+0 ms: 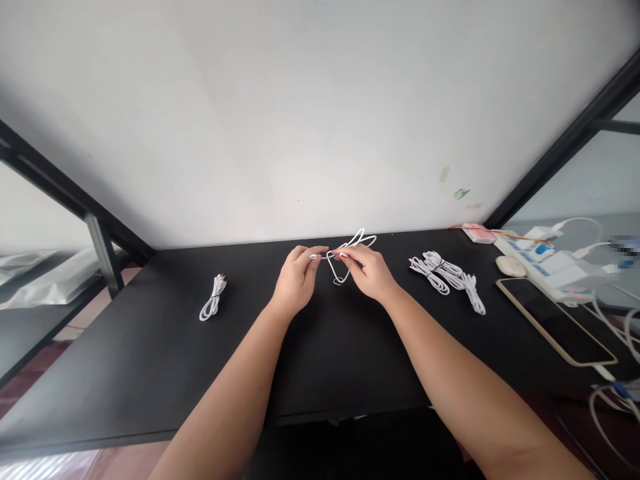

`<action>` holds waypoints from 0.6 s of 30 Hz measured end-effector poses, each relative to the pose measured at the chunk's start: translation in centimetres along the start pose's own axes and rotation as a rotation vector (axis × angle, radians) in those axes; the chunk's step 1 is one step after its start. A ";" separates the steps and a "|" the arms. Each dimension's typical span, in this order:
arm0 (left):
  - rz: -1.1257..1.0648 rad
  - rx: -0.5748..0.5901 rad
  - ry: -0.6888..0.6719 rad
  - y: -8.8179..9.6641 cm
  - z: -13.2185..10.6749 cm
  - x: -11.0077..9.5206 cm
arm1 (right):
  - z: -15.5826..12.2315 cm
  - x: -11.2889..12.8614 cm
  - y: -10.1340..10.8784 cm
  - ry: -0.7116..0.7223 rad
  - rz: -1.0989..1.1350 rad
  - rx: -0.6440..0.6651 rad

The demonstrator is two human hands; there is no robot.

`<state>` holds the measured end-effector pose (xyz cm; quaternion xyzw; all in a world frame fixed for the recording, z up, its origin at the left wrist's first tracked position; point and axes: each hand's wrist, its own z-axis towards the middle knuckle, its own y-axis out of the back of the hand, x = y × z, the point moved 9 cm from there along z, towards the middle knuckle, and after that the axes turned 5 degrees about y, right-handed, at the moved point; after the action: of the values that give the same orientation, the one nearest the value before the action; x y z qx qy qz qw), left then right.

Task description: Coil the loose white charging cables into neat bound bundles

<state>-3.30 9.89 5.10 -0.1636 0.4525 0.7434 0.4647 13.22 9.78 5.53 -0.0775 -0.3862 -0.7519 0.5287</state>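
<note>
A loose white cable (340,275) hangs in loops between my two hands, above the middle of the black desk (320,373). My left hand (296,279) pinches one stretch of it between thumb and fingertips. With thumb and fingers closed, my right hand (367,270) grips the looped part, and more loops stick out behind it. The cable's ends are too small or hidden to make out. To the left lies a tied white cable bundle (213,298). Several tied white cable bundles (437,270) lie together to the right of my right hand.
At the right edge lie a phone (555,320) with a cable plugged in, a white rounded case (511,267) and a power strip (530,260) with chargers. A pink item (479,233) sits near the back wall (300,133). Black metal frame bars (103,253) flank the desk.
</note>
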 end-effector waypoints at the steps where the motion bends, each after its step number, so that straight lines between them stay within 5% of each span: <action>1: 0.000 0.003 0.006 0.0 0.0 0.0 | 0.0 -0.2 -0.2 -0.015 0.007 0.010; 13: 0.015 -0.008 0.016 0.0 0.1 0.0 | -0.2 -0.7 -0.7 -0.073 0.043 0.047; 18: 0.161 -0.102 0.025 0.7 0.1 0.2 | -0.2 -1.2 -0.6 -0.110 0.024 0.027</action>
<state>-3.98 9.95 5.44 -0.1593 0.4316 0.7983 0.3886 13.28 10.62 4.53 -0.1162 -0.4238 -0.7347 0.5168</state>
